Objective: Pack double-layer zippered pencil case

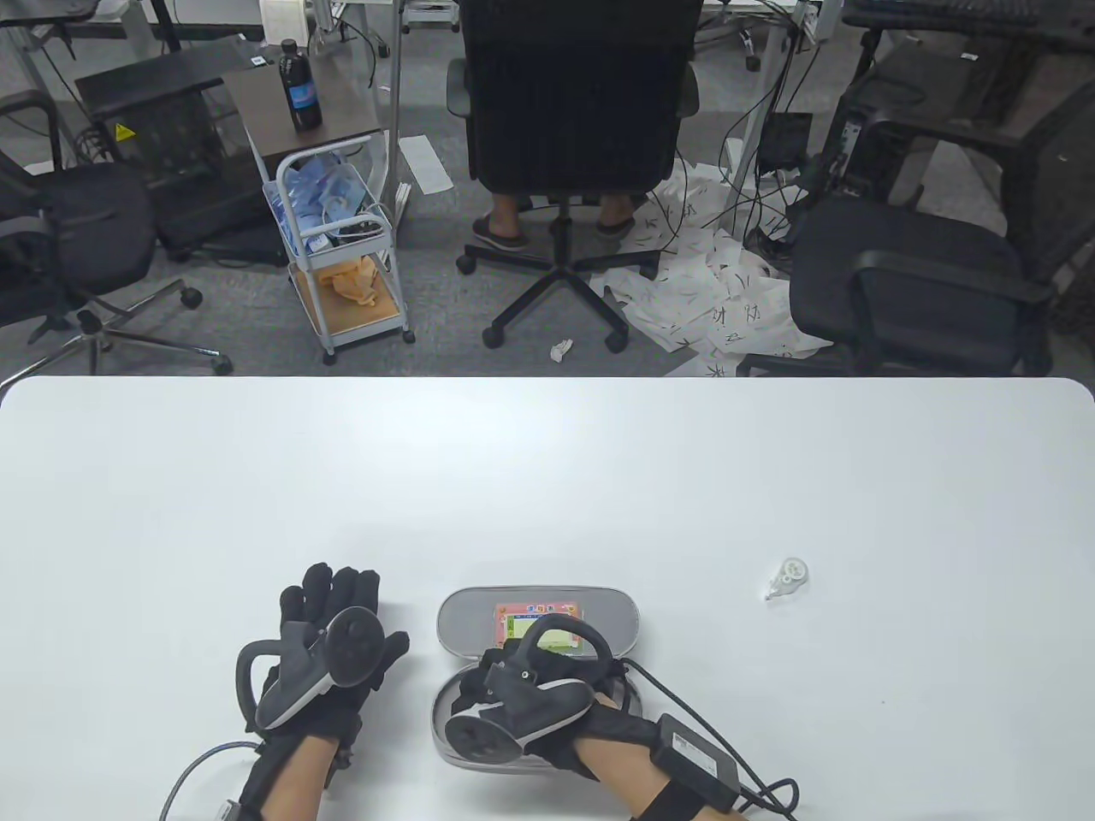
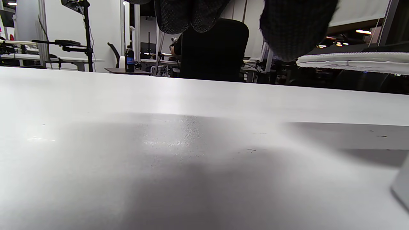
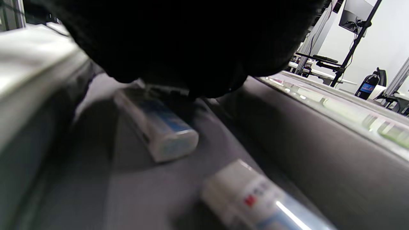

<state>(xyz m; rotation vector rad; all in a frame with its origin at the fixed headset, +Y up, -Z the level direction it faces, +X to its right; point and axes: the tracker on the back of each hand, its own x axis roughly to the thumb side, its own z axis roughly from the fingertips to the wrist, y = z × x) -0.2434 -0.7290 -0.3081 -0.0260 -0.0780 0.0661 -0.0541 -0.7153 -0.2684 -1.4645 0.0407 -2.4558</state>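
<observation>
- Table view: the case (image 1: pixel 537 609) lies open at the near edge of the table (image 1: pixel 547 479), with its long axis left to right. The right hand (image 1: pixel 547 697) is inside its near half, and its fingers are hidden under the tracker. The left hand (image 1: pixel 329 637) rests flat just left of the case, fingers straight and holding nothing. A correction tape (image 1: pixel 787 580) lies well apart to the right, so the right hand is the nearer one for it.
- Left wrist view: only bare table and the fingertips (image 2: pixel 191 16) at the top, not curled around anything.
- Right wrist view: inside the case, a blue-white eraser (image 3: pixel 159 127) lies just under the fingers, its long axis along the case. A second tube (image 3: pixel 255 198) lies nearer to the camera. Whether the fingers grip the eraser cannot be told.
</observation>
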